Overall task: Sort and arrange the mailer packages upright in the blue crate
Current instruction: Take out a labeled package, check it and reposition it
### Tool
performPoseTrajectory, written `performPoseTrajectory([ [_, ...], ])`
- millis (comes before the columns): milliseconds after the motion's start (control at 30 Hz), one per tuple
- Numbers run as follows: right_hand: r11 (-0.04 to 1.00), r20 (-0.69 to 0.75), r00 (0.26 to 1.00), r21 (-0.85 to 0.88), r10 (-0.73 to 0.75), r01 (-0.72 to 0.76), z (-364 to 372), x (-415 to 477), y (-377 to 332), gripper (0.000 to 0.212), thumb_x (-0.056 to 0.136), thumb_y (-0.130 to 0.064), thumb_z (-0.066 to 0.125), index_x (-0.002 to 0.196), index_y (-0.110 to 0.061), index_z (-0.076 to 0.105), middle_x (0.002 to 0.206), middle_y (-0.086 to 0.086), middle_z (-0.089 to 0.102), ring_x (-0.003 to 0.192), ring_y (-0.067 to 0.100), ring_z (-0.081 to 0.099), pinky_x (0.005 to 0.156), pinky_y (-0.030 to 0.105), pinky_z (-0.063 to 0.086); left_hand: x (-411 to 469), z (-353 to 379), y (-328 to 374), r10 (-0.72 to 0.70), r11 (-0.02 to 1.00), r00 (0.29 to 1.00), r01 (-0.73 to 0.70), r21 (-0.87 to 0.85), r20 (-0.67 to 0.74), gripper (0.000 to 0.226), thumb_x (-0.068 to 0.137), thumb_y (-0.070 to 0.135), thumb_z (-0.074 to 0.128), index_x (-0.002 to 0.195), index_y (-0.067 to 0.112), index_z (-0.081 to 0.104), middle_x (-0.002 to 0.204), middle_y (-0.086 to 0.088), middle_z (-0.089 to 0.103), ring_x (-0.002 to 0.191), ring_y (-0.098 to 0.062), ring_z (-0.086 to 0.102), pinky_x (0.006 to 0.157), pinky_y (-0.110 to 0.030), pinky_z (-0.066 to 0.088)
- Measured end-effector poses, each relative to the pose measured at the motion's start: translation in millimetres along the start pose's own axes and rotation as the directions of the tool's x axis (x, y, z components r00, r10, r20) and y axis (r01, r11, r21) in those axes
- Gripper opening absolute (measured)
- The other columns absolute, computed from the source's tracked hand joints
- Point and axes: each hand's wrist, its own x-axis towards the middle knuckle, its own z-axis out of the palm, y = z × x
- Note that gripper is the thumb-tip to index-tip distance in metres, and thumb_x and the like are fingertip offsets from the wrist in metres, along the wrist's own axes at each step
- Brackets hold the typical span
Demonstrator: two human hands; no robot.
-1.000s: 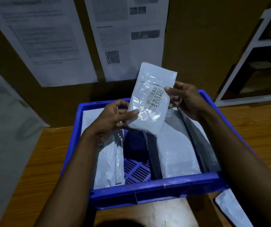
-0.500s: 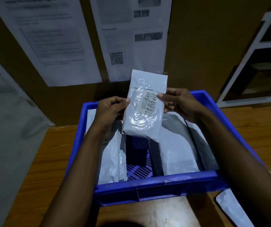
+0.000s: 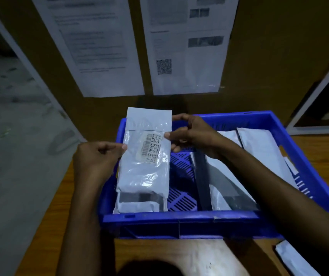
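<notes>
White mailer [image 3: 145,156] w/ barcode label faces us, upright at left end of blue crate [image 3: 179,217], another mailer [image 3: 137,205] just below; white & grey mailers [image 3: 263,148] lean at right.

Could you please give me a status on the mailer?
Left hand and right hand pinch the mailer by its side edges. Mailer at left side of the crate, against other mailers. Nothing blocking.

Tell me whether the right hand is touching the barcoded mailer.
Touching. The head view shows the right hand pinching the mailer at its right edge, beside the barcode label.
</notes>
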Motion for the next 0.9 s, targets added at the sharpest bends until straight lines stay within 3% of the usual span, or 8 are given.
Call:
performPoseTrajectory([
  [67,0.999,0.022,0.999,-0.039,0.028,-0.027,10,2,3,0.049,0.086,0.006,0.075,0.127,-0.008,0.052,0.075,0.018,0.075,0.057,0.023,0.070,0.057,0.030,0.060,-7,-7,-5,0.022,0.990,0.998,-0.014,0.143,-0.059,0.010,0.081,0.033,0.085,0.081,0.024,0.081,0.071,0.008,0.074,0.064,-0.011,0.068,0.064,-0.033,0.056],
  [233,0.991,-0.016,0.999,-0.124,0.050,-0.052,21,0,11,0.058,0.086,0.004,0.076,0.134,-0.005,0.045,0.074,0.018,0.074,0.054,0.022,0.069,0.055,0.030,0.060,-22,-6,-7,0.105,0.936,0.989,-0.062,0.346,-0.107,0.013,0.079,0.026,0.085,0.091,0.022,0.081,0.083,0.002,0.076,0.080,-0.020,0.071,0.073,-0.030,0.050],
  [400,0.978,-0.051,0.996,-0.193,0.075,-0.083,27,-2,27,0.059,0.084,-0.005,0.082,0.127,-0.007,0.042,0.076,0.023,0.074,0.055,0.026,0.067,0.054,0.033,0.060,-47,14,-7,0.278,0.908,0.951,-0.306,0.286,0.135,0.028,0.086,0.019,0.081,0.112,0.026,0.076,0.103,0.015,0.065,0.101,-0.016,0.063,0.090,-0.039,0.054],
  [500,0.977,-0.021,0.999,-0.212,0.032,-0.036,28,-4,30,0.048,0.086,-0.011,0.083,0.113,-0.009,0.043,0.073,0.021,0.073,0.055,0.028,0.066,0.051,0.034,0.056,-49,24,-18,0.329,0.857,0.907,-0.404,0.320,0.264,0.031,0.085,0.012,0.081,0.112,0.025,0.076,0.110,0.014,0.069,0.111,-0.016,0.060,0.094,-0.029,0.049],
  [667,0.938,0.028,0.997,-0.339,-0.072,0.077,17,-11,25,0.029,0.090,-0.023,0.080,0.096,-0.006,0.057,0.071,0.021,0.072,0.061,0.031,0.069,0.057,0.037,0.057,-46,25,-25,0.370,0.855,0.902,-0.425,0.298,0.224,0.031,0.084,0.016,0.081,0.113,0.024,0.075,0.120,0.011,0.069,0.114,-0.010,0.057,0.097,-0.024,0.047],
  [767,0.883,0.004,0.992,-0.455,-0.129,0.117,6,-15,17,0.029,0.089,-0.027,0.080,0.097,-0.004,0.064,0.073,0.017,0.074,0.065,0.025,0.073,0.060,0.033,0.059,-49,28,-24,0.415,0.851,0.883,-0.462,0.252,0.218,0.034,0.082,0.026,0.084,0.115,0.025,0.074,0.119,0.017,0.064,0.115,-0.003,0.051,0.094,-0.008,0.036],
  [833,0.872,-0.072,0.990,-0.484,-0.122,0.072,-2,-15,14,0.029,0.089,-0.029,0.081,0.099,-0.006,0.067,0.076,0.014,0.075,0.065,0.016,0.071,0.064,0.031,0.060,-48,32,-27,0.419,0.831,0.869,-0.484,0.274,0.265,0.036,0.081,0.030,0.085,0.115,0.024,0.074,0.121,0.013,0.067,0.117,-0.008,0.052,0.098,-0.017,0.039],
  [900,0.912,-0.165,0.986,-0.408,-0.030,-0.040,-9,-14,15,0.029,0.090,-0.032,0.079,0.103,-0.009,0.067,0.084,0.010,0.076,0.069,0.018,0.068,0.073,0.041,0.063,-49,37,-31,0.434,0.808,0.855,-0.509,0.298,0.282,0.035,0.080,0.029,0.086,0.113,0.022,0.075,0.121,0.005,0.069,0.118,-0.015,0.055,0.101,-0.032,0.044],
])
